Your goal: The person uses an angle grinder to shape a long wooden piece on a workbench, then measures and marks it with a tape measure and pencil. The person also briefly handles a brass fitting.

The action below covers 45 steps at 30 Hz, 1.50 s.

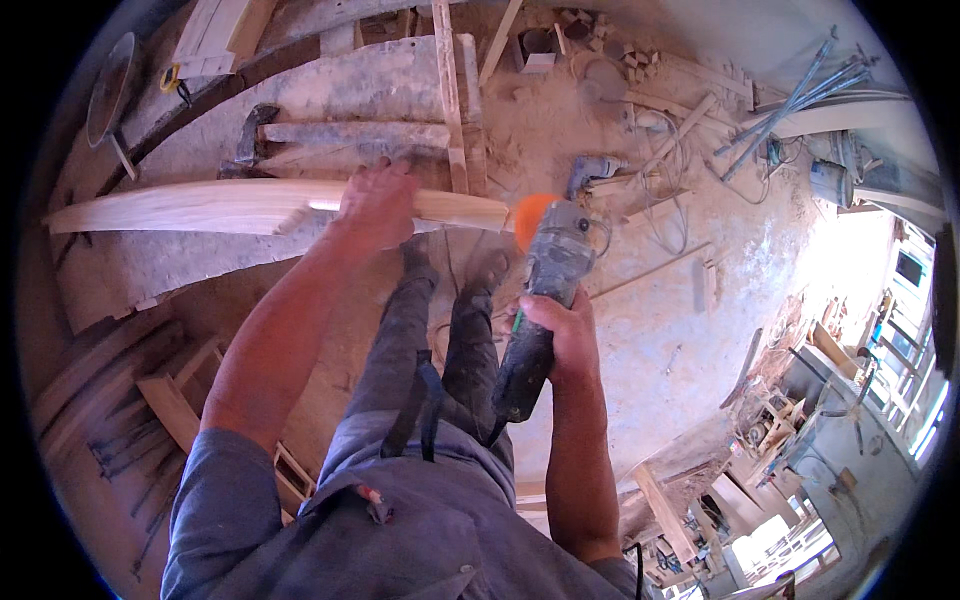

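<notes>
A long, pale, curved piece of wood point(190, 208) lies across the near part of a worn workbench point(335, 85). My left hand point(378, 205) grips it near its right end, fingers over the top. In my right hand point(562, 330) is a dark grey angle grinder point(557, 250), held by its body with the head pointing away from me. The grinder's orange disc point(533, 218) is at the right end of the wood; whether they touch, I cannot tell. Blur around the disc hides its edge.
A clamp-like metal tool point(250, 140) and a wooden bar point(355, 134) lie on the bench beyond the wood. On the dusty floor are a power drill point(592, 172), loose cables point(672, 215) and metal rods point(795, 95). Stacked curved boards point(100, 370) stand at lower left.
</notes>
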Each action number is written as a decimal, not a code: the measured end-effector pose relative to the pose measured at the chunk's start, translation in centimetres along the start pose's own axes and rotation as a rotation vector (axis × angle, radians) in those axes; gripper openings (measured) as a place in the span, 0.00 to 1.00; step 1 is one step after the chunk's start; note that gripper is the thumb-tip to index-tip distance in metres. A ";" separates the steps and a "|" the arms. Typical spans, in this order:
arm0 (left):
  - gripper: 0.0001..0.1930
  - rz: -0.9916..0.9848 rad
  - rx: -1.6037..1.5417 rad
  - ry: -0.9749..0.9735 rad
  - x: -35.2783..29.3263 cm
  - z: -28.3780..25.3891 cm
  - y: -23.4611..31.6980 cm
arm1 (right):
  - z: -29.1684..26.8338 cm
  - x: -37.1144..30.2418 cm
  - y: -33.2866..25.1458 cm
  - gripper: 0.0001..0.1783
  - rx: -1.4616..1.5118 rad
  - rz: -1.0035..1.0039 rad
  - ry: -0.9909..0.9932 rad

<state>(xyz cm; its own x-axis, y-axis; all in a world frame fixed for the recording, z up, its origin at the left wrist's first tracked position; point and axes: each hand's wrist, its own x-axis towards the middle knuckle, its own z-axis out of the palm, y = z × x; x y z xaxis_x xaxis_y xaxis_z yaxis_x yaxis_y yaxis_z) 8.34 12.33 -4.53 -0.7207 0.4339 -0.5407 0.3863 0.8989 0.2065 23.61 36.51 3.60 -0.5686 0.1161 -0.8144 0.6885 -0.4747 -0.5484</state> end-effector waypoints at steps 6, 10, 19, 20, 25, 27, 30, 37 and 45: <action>0.17 -0.011 0.048 0.100 -0.6 0.6 0.6 | -0.4 -0.1 -0.8 0.18 -0.011 -0.003 0.032; 0.17 0.004 -0.020 0.128 -0.5 1.0 0.3 | 0.5 -0.2 -1.2 0.20 -0.039 0.063 -0.019; 0.18 -0.001 0.049 0.167 -0.6 2.1 0.2 | -0.1 -0.3 -3.2 0.19 -0.010 0.051 -0.016; 0.18 -0.002 0.046 0.165 -0.5 2.2 0.3 | 0.1 -0.1 -3.0 0.20 -0.034 0.059 -0.033; 0.20 0.003 0.039 0.091 -0.3 1.1 0.3 | 0.6 0.1 -3.1 0.21 -0.034 0.113 -0.016; 0.18 0.016 0.045 0.078 -0.3 0.4 0.2 | 0.0 -0.2 -3.9 0.21 0.008 0.116 0.029; 0.15 0.024 0.041 0.028 0.1 -0.1 -0.1 | -1.1 -0.1 -3.8 0.21 0.065 0.071 0.046; 0.11 0.018 -0.107 -0.107 1.9 -1.8 -0.9 | 0.4 -0.4 -0.9 0.26 -0.031 0.000 0.037; 0.13 0.022 -0.088 -0.292 3.7 -3.8 -1.4 | -0.5 -1.3 -0.5 0.30 0.046 -0.047 0.081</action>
<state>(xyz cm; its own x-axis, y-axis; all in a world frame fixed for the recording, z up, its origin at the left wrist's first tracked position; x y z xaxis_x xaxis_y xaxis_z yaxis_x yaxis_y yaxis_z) 2.97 12.95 -3.69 -0.5114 0.4295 -0.7443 0.3397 0.8966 0.2840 24.21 37.02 4.85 -0.5600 0.2083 -0.8019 0.6394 -0.5068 -0.5782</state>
